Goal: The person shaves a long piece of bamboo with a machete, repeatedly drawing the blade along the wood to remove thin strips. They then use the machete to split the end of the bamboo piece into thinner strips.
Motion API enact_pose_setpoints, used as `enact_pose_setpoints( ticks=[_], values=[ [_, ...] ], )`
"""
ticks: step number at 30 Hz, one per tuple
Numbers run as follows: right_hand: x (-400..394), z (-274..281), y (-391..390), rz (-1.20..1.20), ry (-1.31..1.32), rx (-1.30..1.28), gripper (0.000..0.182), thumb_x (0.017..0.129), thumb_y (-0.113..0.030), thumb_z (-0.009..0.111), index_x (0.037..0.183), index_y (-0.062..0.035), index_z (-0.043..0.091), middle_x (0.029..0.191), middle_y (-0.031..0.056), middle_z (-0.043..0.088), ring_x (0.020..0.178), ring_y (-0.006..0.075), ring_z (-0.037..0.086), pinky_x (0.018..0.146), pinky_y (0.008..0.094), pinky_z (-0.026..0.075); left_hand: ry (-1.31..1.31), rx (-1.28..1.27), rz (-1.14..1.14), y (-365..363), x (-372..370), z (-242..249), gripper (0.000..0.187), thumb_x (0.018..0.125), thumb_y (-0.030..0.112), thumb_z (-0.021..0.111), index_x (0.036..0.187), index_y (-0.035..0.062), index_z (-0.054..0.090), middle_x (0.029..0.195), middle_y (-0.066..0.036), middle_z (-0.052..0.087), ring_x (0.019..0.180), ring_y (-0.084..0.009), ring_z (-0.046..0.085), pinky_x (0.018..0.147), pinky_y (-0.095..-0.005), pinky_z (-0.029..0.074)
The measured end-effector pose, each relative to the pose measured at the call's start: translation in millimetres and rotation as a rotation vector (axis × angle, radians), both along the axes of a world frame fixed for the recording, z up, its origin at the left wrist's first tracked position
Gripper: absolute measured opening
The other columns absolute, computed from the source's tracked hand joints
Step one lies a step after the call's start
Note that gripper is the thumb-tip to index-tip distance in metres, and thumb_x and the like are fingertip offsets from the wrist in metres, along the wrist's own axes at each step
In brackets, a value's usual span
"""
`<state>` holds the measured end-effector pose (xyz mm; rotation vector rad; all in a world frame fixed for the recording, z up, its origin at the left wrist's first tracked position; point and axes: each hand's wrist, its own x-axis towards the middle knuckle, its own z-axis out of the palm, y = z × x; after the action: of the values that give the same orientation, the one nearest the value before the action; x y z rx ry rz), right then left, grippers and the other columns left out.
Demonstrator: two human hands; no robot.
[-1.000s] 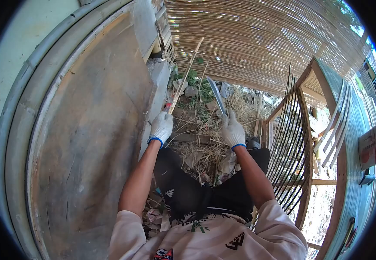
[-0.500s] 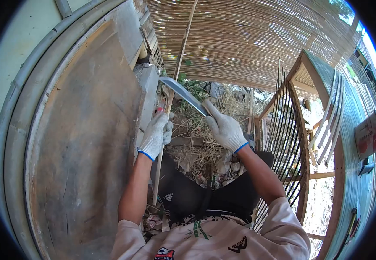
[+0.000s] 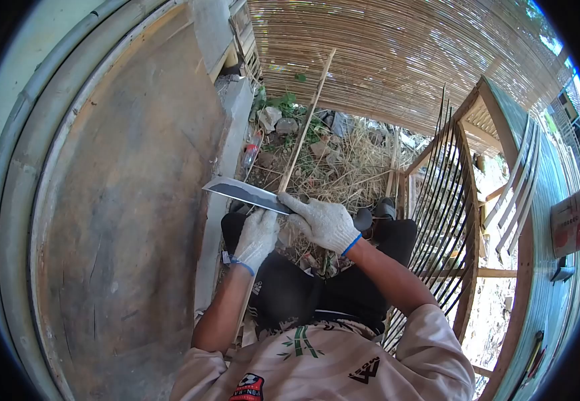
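Note:
A long thin bamboo strip (image 3: 305, 130) slants up and away between my knees. My left hand (image 3: 258, 239), in a white knit glove, is closed around its lower part. Above that grip, a machete (image 3: 246, 194) lies across the strip with its tip pointing left. Its handle is in my right hand (image 3: 326, 224), also gloved, with the thumb stretched along the back of the blade. The two hands are close together over my lap. The strip's lower end passes beneath my left forearm and is mostly hidden.
A large brown wooden board (image 3: 136, 167) stands to my left. On the right, a slatted rack (image 3: 447, 194) adjoins a bench with a green top (image 3: 543, 234), which holds a cardboard box (image 3: 569, 224). Dry grass and rubble (image 3: 343, 157) cover the ground before a bamboo screen (image 3: 383, 60).
The machete has swung down and left, nearer my left hand. The bamboo strip has been drawn back toward me, and its far end now shows. Both hands have come lower.

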<state>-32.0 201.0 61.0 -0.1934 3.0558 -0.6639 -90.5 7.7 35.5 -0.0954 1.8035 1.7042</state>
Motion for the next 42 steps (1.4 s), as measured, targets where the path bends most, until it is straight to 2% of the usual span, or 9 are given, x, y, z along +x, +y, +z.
enact_pose_setpoints(
  ticks=[2, 6, 13, 16, 22, 30, 35, 40, 42],
  values=[
    [4.4, -11.6, 2.1, 0.016, -0.009, 0.027, 0.054, 0.108, -0.040, 0.051, 0.160, -0.0256, 0.043, 0.083, 0.0190, 0.068, 0.074, 0.0415, 0.070, 0.066, 0.0537, 0.055, -0.013, 0.021, -0.032, -8.9, 12.0, 0.7, 0.032, 0.111, 0.035, 0.053, 0.100, 0.0078, 0.066, 0.064, 0.007, 0.044, 0.048, -0.0041, 0.038, 0.042, -0.0246, 0.029],
    [-15.0, -29.1, 71.6, -0.442, 0.013, -0.135, 0.052, 0.109, -0.038, 0.048, 0.159, -0.0239, 0.042, 0.087, 0.0224, 0.073, 0.079, 0.0444, 0.071, 0.071, 0.0570, 0.055, -0.159, 0.012, -0.133, -41.3, 54.8, -1.8, 0.030, 0.111, 0.027, 0.050, 0.109, 0.0031, 0.068, 0.067, 0.007, 0.047, 0.048, -0.0027, 0.038, 0.042, -0.0225, 0.029],
    [47.0, -3.7, 32.5, -0.028, -0.088, 0.001, 0.056, 0.107, -0.041, 0.052, 0.161, -0.0287, 0.039, 0.084, 0.0180, 0.069, 0.079, 0.0380, 0.073, 0.067, 0.0524, 0.057, -0.052, -0.032, -0.128, -7.0, 42.3, 4.8, 0.030, 0.110, 0.030, 0.052, 0.105, 0.0054, 0.068, 0.068, 0.008, 0.047, 0.054, -0.0020, 0.040, 0.047, -0.0233, 0.032],
    [53.5, -0.3, 14.9, -0.003, -0.147, -0.008, 0.055, 0.107, -0.041, 0.053, 0.159, -0.0289, 0.042, 0.083, 0.0180, 0.069, 0.079, 0.0371, 0.073, 0.066, 0.0515, 0.057, 0.030, 0.019, -0.111, 0.3, 44.7, -7.9, 0.028, 0.110, 0.030, 0.053, 0.094, 0.0100, 0.064, 0.067, 0.009, 0.044, 0.052, -0.0021, 0.038, 0.046, -0.0241, 0.030],
    [43.2, -9.2, 16.2, 0.027, -0.062, -0.015, 0.053, 0.107, -0.043, 0.053, 0.156, -0.0282, 0.045, 0.082, 0.0167, 0.069, 0.078, 0.0375, 0.073, 0.064, 0.0509, 0.057, -0.092, 0.018, -0.075, -12.9, 50.0, -2.3, 0.026, 0.110, 0.026, 0.052, 0.100, 0.0060, 0.065, 0.066, 0.009, 0.045, 0.051, -0.0025, 0.038, 0.044, -0.0235, 0.029],
    [21.5, -35.6, 103.9, -0.396, 0.038, -0.025, 0.051, 0.109, -0.039, 0.049, 0.158, -0.0246, 0.044, 0.084, 0.0212, 0.071, 0.080, 0.0435, 0.071, 0.071, 0.0557, 0.056, -0.230, -0.003, -0.194, -56.1, 97.8, 2.9, 0.028, 0.111, 0.027, 0.052, 0.111, 0.0037, 0.066, 0.064, 0.008, 0.042, 0.047, -0.0024, 0.035, 0.040, -0.0226, 0.027],
    [58.8, -10.1, 39.2, -0.040, -0.107, 0.008, 0.057, 0.107, -0.043, 0.054, 0.160, -0.0267, 0.041, 0.084, 0.0174, 0.069, 0.078, 0.0371, 0.072, 0.065, 0.0508, 0.056, -0.209, 0.030, -0.128, -17.6, 69.7, 2.8, 0.027, 0.109, 0.023, 0.050, 0.109, 0.0025, 0.067, 0.066, 0.007, 0.046, 0.049, -0.0030, 0.039, 0.043, -0.0222, 0.030],
    [64.5, -12.2, 14.5, 0.024, -0.143, 0.008, 0.060, 0.106, -0.047, 0.054, 0.161, -0.0290, 0.040, 0.086, 0.0166, 0.069, 0.078, 0.0359, 0.073, 0.062, 0.0486, 0.057, -0.406, 0.293, -0.095, -25.4, 64.5, -23.2, 0.021, 0.110, 0.028, 0.053, 0.102, 0.0119, 0.063, 0.064, 0.008, 0.042, 0.046, -0.0033, 0.038, 0.040, -0.0232, 0.028],
    [61.3, -8.3, 10.8, 0.028, -0.135, 0.025, 0.060, 0.106, -0.047, 0.054, 0.161, -0.0286, 0.040, 0.085, 0.0164, 0.069, 0.077, 0.0361, 0.073, 0.063, 0.0489, 0.057, -0.397, 0.280, -0.073, -24.3, 63.9, -24.7, 0.021, 0.112, 0.029, 0.053, 0.111, 0.0110, 0.064, 0.062, 0.010, 0.036, 0.042, -0.0035, 0.032, 0.037, -0.0234, 0.024]
  ],
)
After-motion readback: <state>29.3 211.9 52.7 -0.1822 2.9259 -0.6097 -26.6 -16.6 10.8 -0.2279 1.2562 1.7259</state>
